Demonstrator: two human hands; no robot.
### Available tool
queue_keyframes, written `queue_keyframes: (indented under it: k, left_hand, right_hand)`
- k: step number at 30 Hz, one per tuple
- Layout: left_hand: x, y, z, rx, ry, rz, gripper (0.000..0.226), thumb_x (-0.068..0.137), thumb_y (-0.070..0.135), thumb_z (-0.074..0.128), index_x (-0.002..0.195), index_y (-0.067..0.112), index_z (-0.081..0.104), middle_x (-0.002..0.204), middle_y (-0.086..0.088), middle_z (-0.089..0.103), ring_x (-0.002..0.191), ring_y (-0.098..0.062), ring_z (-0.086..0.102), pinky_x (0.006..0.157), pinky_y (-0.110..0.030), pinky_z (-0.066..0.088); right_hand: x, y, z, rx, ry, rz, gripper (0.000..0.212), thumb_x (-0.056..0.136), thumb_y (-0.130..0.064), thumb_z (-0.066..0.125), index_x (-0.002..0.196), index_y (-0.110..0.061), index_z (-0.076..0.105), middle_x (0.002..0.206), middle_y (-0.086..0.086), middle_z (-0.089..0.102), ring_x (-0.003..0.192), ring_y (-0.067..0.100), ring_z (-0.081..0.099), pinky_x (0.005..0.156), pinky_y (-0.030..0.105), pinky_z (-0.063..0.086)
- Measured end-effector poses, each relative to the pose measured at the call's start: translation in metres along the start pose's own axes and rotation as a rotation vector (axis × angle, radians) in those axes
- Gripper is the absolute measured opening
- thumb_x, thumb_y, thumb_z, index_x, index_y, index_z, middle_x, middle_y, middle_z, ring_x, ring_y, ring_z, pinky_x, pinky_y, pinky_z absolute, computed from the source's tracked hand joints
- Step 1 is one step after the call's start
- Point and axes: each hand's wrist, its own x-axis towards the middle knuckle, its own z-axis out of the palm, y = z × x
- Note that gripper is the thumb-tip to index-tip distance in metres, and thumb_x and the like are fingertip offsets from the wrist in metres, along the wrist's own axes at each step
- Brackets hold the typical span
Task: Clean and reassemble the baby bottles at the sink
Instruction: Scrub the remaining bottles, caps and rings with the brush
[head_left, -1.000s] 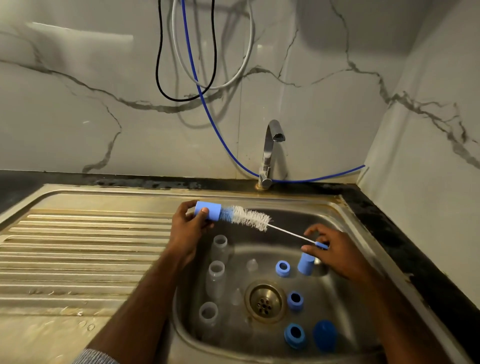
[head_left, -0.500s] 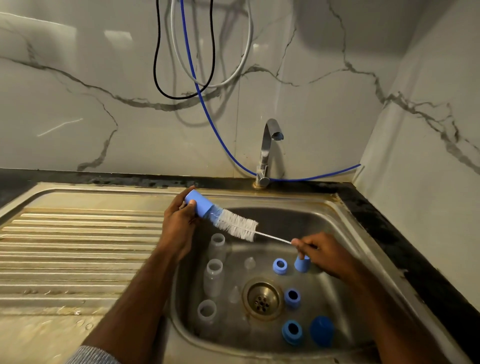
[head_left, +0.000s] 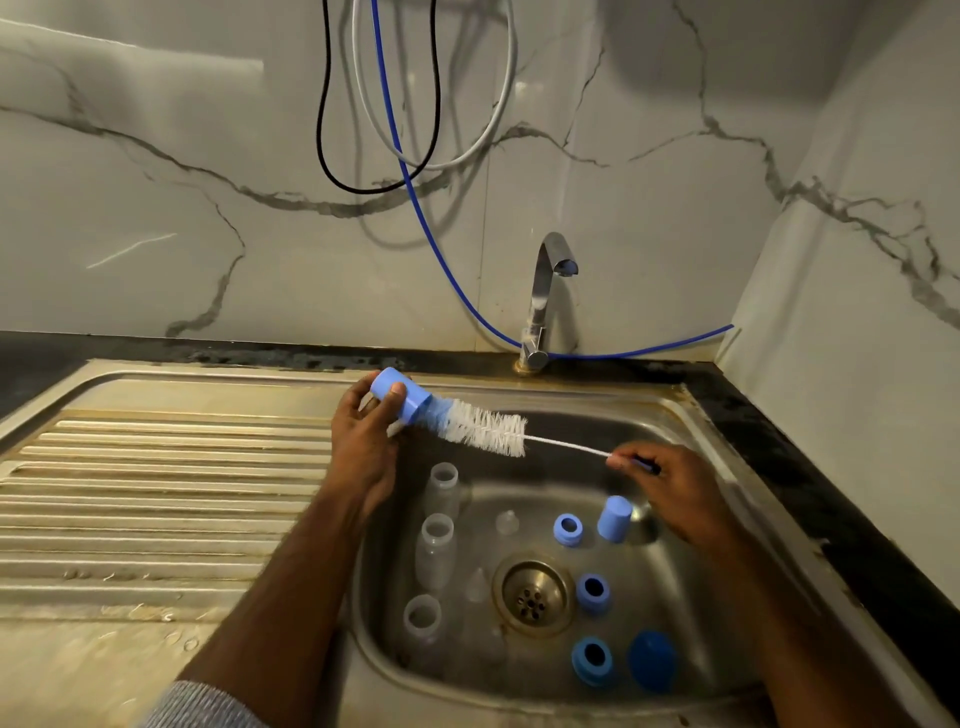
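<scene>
While your left hand (head_left: 363, 447) curls its fingers round the blue cap (head_left: 400, 397) above the sink's (head_left: 691, 410) back-left rim, the bottle brush (head_left: 485, 428) bristles sit partly inside it. Your right hand (head_left: 675, 488) pinches the brush handle. Three clear bottles (head_left: 435, 551) lie in the basin's left side.

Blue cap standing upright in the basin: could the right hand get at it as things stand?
Probably yes. The blue cap stands uncovered just below the right hand, but that hand pinches the bottle brush handle.
</scene>
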Motion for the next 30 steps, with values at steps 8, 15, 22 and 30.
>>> queue_keyframes:
  k: [8,15,22,30]
  left_hand:
    - [0.008,0.005,-0.006,-0.286,-0.087,-0.066,0.035,0.099,0.005,0.051,0.133,0.013,0.050,0.129,-0.019,0.060,0.116,-0.033,0.062,0.096,-0.049,0.054]
    - [0.007,0.006,-0.013,-0.065,-0.027,0.064,0.032,0.094,-0.007,0.059,0.114,0.018,0.062,0.125,-0.020,0.063,0.105,-0.032,0.069,0.080,-0.037,0.063]
    - [0.012,0.007,-0.013,-0.161,-0.130,-0.064,0.028,0.102,0.001,0.046,0.124,0.013,0.057,0.138,-0.019,0.058,0.124,-0.035,0.059,0.094,-0.041,0.057]
    - [0.012,0.005,-0.011,-0.083,0.022,0.043,0.022,0.095,0.003,0.062,0.115,0.012,0.059,0.115,-0.010,0.059,0.107,-0.031,0.060,0.078,-0.032,0.062]
  right_hand:
    - [-0.006,-0.005,0.009,0.313,-0.287,0.094,0.019,0.089,-0.029,0.076,0.077,-0.019,0.064,0.051,-0.003,0.051,0.041,0.005,0.040,0.041,0.016,0.034]
    - [0.002,-0.005,0.010,0.237,-0.014,0.017,0.013,0.080,-0.013,0.083,0.074,-0.011,0.071,0.061,0.004,0.069,0.051,0.010,0.062,0.054,0.018,0.050]
    - [-0.003,-0.001,0.011,0.246,-0.276,0.148,0.040,0.086,-0.046,0.069,0.062,-0.015,0.064,0.049,0.001,0.050,0.044,0.006,0.045,0.050,0.018,0.039]
    - [-0.001,-0.008,0.013,0.322,-0.163,0.012,0.014,0.075,-0.008,0.085,0.076,-0.012,0.072,0.062,0.003,0.070,0.056,0.005,0.061,0.057,0.015,0.048]
